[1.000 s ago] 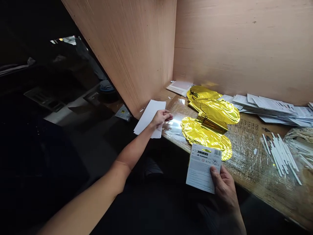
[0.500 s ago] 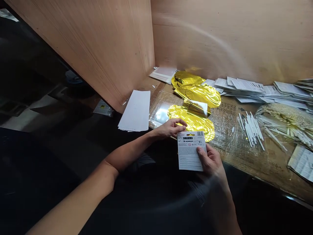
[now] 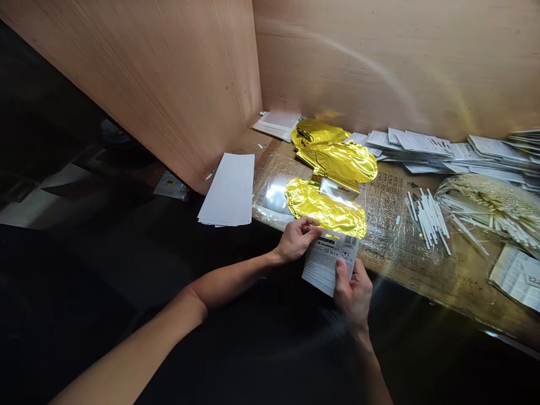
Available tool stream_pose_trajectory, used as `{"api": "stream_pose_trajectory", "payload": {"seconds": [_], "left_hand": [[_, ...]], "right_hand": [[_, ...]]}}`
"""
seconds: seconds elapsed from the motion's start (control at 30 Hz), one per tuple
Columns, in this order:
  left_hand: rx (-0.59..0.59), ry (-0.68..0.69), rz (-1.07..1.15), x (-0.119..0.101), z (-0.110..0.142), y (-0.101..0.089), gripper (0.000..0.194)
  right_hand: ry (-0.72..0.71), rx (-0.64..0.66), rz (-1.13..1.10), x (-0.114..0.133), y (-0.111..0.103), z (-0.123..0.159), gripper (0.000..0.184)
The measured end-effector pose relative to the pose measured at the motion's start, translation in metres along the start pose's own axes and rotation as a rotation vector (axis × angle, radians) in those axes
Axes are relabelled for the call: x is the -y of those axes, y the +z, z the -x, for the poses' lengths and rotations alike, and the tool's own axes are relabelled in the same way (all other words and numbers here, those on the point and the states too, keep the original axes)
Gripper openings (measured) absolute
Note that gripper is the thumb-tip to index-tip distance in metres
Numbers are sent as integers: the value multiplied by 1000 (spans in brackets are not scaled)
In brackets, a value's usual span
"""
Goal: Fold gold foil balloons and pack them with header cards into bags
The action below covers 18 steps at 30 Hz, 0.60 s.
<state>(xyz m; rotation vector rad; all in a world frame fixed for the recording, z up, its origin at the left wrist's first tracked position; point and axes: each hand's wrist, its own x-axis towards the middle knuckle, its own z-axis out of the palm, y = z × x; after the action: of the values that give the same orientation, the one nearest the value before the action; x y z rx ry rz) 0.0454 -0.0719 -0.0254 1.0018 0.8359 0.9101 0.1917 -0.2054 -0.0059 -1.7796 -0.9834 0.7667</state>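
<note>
Where the printed card (image 3: 323, 267) was: in both hands, tilted, at the near edge of the film-covered table (image 3: 392, 260).
Left hand (image 3: 293, 242): pinched the card's top-left corner, at ten o'clock on it.
Right hand (image 3: 353, 292): grasped the card's lower right side, at four o'clock, thumb on the printed face.
Gold foil pieces (image 3: 327, 208): lay at twelve o'clock from the card, on the table.
White paper stack (image 3: 228, 191): lay at ten o'clock.
White sticks (image 3: 430, 219): lay loosely bunched toward two o'clock.
Printed leaflets (image 3: 426, 145): were heaped between one and two, by the back panel (image 3: 379, 62).
</note>
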Motion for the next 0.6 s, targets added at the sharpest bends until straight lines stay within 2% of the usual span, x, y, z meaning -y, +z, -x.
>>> {"api": "stream_pose_trajectory", "payload": {"seconds": [0.1, 0.17, 0.27, 0.37, 0.47, 0.53, 0.6], "left_hand": [[50, -95, 158, 1, 6, 1, 62], [76, -104, 210, -3, 10, 1, 59], [105, -89, 194, -6, 18, 4, 57], [49, -42, 47, -1, 29, 5, 60], [18, -6, -70, 3, 34, 5, 66], [52, -45, 4, 0, 31, 4, 63], [98, -155, 181, -9, 22, 3, 65]], "right_hand": [[112, 101, -296, -3, 0, 0, 34], [143, 82, -367, -5, 0, -1, 46], [107, 34, -366, -12, 5, 0, 58], [29, -19, -338, -21, 14, 2, 54], [19, -47, -342, -25, 19, 4, 53], [35, 12, -379, -25, 18, 2, 52], [29, 106, -382, -21, 15, -2, 51]]}}
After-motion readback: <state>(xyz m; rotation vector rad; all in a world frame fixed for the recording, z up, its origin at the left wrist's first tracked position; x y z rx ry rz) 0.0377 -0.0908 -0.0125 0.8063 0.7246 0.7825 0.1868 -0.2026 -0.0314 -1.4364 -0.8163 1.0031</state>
